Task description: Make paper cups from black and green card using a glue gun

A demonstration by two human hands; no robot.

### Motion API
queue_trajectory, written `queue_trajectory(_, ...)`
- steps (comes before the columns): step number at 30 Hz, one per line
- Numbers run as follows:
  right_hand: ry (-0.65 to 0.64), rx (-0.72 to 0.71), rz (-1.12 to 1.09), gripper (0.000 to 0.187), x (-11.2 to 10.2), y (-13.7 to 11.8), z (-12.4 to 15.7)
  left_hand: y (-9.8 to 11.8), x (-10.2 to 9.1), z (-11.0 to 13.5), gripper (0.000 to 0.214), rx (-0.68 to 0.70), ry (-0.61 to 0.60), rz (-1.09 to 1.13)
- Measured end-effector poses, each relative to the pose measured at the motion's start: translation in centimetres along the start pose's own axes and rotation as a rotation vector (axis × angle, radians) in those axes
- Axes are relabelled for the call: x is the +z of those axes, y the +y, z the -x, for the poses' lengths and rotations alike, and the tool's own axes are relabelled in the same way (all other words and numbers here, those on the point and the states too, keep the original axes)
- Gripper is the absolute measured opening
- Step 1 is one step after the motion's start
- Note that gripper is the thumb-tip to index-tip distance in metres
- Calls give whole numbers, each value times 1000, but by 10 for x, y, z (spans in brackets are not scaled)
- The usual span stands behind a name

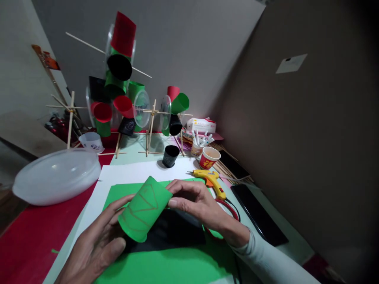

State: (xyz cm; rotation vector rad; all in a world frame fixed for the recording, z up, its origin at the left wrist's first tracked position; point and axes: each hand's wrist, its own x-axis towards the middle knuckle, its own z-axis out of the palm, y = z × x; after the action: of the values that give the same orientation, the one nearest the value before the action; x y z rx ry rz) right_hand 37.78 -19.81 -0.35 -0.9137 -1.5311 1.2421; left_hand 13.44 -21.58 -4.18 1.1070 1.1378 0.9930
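Observation:
A green paper cup (pixel 145 209) with brown zigzag and curved lines drawn on its side is tilted between my two hands. My left hand (pixel 99 236) supports it at the lower left, with fingers behind it and the thumb below. On the other end, my right hand (pixel 201 201) pinches the rim between thumb and fingers. Beneath the cup lies a black sheet (pixel 177 232) on green sheets (pixel 166 264). A yellow glue gun (pixel 211 181) rests just beyond my right hand. Red loops (pixel 231 207), like scissors handles, are partly hidden by my right wrist.
Behind stands a stick frame (pixel 151 122) with wheels of red, green and black cups. A black cup (pixel 171 156), a red-and-white cup (pixel 209 157) and a cup of markers (pixel 197 149) stand nearer. A white plastic lid (pixel 56 177) lies left; a black phone (pixel 257 213) lies right.

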Motion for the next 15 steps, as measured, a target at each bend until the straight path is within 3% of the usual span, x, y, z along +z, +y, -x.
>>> queue_trajectory(4,-34,-112,72,18,-3,3,4,6,5,1,86,49,32,-80)
queue_trajectory(8,-58,-213,238,11,-3,7,4,-7,-3,-3,80,141,77,-135)
queue_trajectory(11,-89,-233,289,15,0,8,4,-23,-8,-3,63,294,54,-199)
queue_trajectory(15,-114,-231,259,26,3,9,5,-31,-1,3,49,434,204,-346)
